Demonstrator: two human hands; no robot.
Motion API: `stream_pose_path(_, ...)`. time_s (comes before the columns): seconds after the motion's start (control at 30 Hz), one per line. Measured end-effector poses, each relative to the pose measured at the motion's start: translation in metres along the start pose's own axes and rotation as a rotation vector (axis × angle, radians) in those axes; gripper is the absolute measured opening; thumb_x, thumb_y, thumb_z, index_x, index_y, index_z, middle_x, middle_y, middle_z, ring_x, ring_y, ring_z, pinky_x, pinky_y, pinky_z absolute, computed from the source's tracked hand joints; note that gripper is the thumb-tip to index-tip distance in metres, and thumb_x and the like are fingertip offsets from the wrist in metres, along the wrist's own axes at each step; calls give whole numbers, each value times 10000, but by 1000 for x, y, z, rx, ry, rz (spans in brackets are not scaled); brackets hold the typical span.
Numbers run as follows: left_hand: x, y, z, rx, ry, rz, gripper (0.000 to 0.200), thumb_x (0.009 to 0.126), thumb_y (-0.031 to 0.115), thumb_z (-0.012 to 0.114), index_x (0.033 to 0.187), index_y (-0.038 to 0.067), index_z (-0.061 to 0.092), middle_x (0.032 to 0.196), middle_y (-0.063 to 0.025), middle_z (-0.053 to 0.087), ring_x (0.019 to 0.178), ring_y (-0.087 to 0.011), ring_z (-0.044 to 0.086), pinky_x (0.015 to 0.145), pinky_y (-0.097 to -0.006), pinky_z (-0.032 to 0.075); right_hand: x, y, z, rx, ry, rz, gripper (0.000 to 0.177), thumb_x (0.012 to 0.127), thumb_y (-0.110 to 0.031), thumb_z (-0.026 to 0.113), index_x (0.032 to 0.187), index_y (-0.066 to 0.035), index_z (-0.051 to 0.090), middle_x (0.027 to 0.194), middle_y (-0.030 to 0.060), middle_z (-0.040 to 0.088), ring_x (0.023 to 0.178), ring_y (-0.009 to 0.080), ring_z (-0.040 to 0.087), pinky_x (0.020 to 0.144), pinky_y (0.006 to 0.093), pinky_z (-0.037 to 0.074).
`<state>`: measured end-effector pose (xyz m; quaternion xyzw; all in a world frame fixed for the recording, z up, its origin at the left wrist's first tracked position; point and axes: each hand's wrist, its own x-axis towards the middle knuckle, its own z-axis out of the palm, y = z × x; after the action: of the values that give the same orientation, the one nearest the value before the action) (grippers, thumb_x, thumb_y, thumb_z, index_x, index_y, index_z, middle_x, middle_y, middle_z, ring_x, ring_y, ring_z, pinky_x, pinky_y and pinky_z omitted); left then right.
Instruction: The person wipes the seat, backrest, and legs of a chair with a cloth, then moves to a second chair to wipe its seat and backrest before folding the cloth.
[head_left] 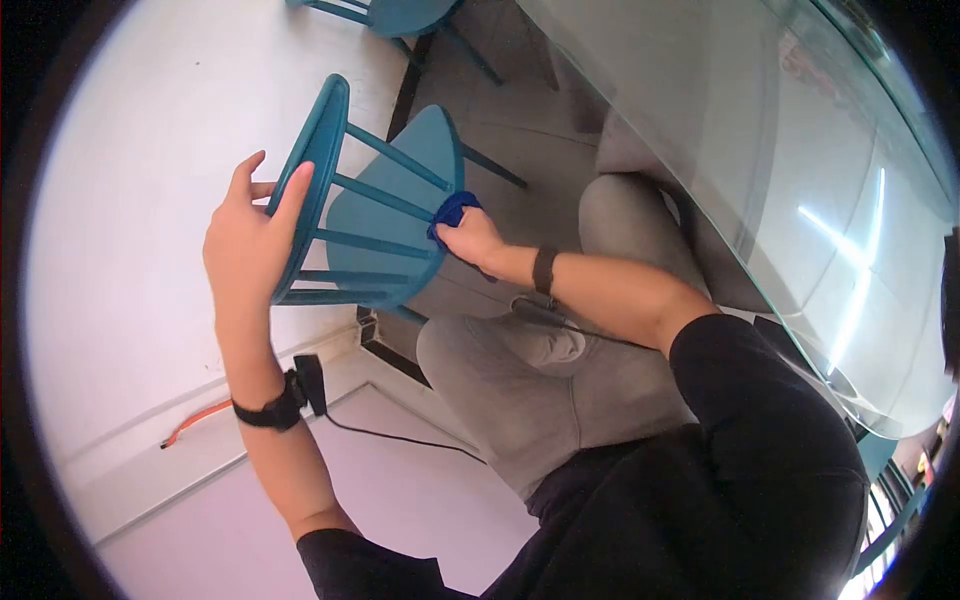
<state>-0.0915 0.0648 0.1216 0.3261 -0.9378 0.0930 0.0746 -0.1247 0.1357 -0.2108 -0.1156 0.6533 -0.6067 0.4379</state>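
Observation:
A teal wooden chair [360, 215] with a spindle back stands in front of me. My left hand [250, 230] grips the curved top rail [322, 130] of its back, the thumb on the near side and the fingers around the far side. My right hand [472, 240] is closed on a dark blue cloth [455, 208]. The cloth is pressed to the chair where the lower ends of the spindles meet the seat [430, 140]. Part of the cloth is hidden under the right hand.
A glass-topped table [720, 130] runs along my right side, its edge close to my right arm. Another teal chair [405, 15] is at the top. A white wall [140, 220] stands on the left. Cables hang from both wrist straps, and an orange cable [195, 422] lies lower left.

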Motion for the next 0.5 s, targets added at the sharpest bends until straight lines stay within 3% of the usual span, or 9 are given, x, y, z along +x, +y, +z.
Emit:
stream_pose_path(0.03, 4, -3, 7, 0, 3, 0, 638, 956, 589, 653, 1299, 51, 666, 1016, -138, 771, 833, -259, 742, 712, -360, 549, -1, 3, 3, -17, 34, -18, 426, 841, -289, 732, 1088, 58, 702, 1007, 182, 750, 917, 291, 725, 819, 403, 547)
stream_pose_path(0.1, 8, -21, 20, 232, -105, -91, 510, 971, 557, 648, 1054, 63, 740, 822, -143, 723, 741, -295, 711, 664, -395, 524, -7, 7, 7, -31, 72, -34, 416, 837, -289, 737, 1071, 53, 704, 989, 175, 755, 904, 291, 729, 808, 411, 549)
stream_pose_path(0.13, 6, -35, 32, 230, -105, -89, 510, 971, 557, 648, 1054, 63, 740, 822, -143, 723, 741, -295, 711, 664, -395, 524, -9, 6, 7, -32, 65, -52, 398, 831, -283, 743, 1038, 55, 707, 972, 190, 752, 902, 290, 731, 798, 413, 550)
stream_pose_path(0.2, -6, -65, 53, 163, 234, 149, 441, 961, 450, 713, 769, 56, 664, 683, -149, 632, 599, -324, 622, 574, -396, 471, -14, 9, 9, -37, 56, -70, 381, 826, -278, 749, 1005, 57, 709, 956, 205, 749, 901, 289, 732, 788, 416, 551)
stream_pose_path(0.3, -32, -92, 56, 106, 352, 198, 412, 984, 349, 712, 743, 38, 589, 637, -139, 560, 536, -285, 527, 531, -383, 423, -18, 17, 14, -26, 15, -174, 357, 810, -261, 764, 946, 64, 710, 918, 231, 729, 889, 317, 722, 773, 437, 548)
stream_pose_path(0.37, -59, -114, 54, 61, 347, 140, 399, 985, 325, 716, 742, 37, 584, 632, -131, 546, 531, -270, 504, 528, -373, 414, -33, 11, 17, -93, -96, -192, 319, 792, -239, 783, 812, 64, 684, 896, 262, 720, 857, 401, 710, 800, 506, 549)
stream_pose_path(0.4, -72, -128, 51, 16, 354, 92, 387, 985, 300, 720, 740, 36, 578, 627, -123, 532, 526, -255, 482, 524, -363, 406, -31, 29, 33, -239, 57, -488, 335, 803, -245, 780, 770, 64, 655, 839, 256, 704, 779, 385, 696, 733, 494, 539)
stream_pose_path(0.43, -85, -145, 49, 20, 348, 84, 387, 985, 300, 720, 740, 36, 578, 627, -123, 532, 526, -255, 482, 524, -363, 406, -33, 33, 42, -240, 48, -484, 335, 803, -245, 780, 770, 64, 655, 839, 256, 704, 779, 385, 696, 733, 494, 539)
stream_pose_path(0.5, -111, -181, 47, 37, 342, 25, 383, 1001, 292, 700, 746, 32, 580, 636, -122, 527, 537, -237, 480, 536, -366, 407, -33, 38, 58, -235, 134, -709, 344, 812, -259, 780, 756, 56, 654, 806, 242, 699, 744, 361, 698, 677, 452, 533)
